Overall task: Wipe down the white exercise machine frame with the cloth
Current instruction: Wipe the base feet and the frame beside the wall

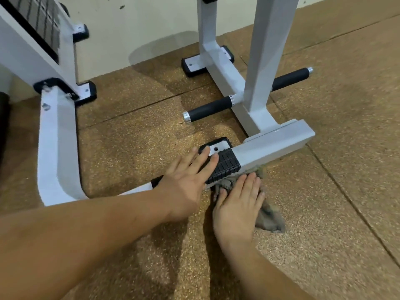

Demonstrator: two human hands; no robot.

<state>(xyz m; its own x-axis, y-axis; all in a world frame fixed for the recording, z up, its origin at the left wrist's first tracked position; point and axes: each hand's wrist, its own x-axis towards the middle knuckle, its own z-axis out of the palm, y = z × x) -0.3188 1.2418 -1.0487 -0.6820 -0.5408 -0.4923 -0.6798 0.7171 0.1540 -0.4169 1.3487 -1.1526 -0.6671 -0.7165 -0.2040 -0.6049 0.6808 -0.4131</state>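
The white exercise machine frame (pixel 275 144) stands on a brown speckled floor, with a low square base bar running toward me. My left hand (pixel 186 180) lies flat with spread fingers on the bar's black ribbed pad (pixel 227 165). My right hand (pixel 238 204) presses a crumpled grey-brown cloth (pixel 268 215) against the near side of that bar, down at floor level. Part of the cloth is hidden under my palm.
A white upright post (pixel 266 61) rises from the base, with two black foam roller pegs (pixel 210 109) sticking out sideways. A curved white leg (pixel 56 148) and a weight stack (pixel 36 20) stand at left. A cream wall (pixel 134 29) is behind.
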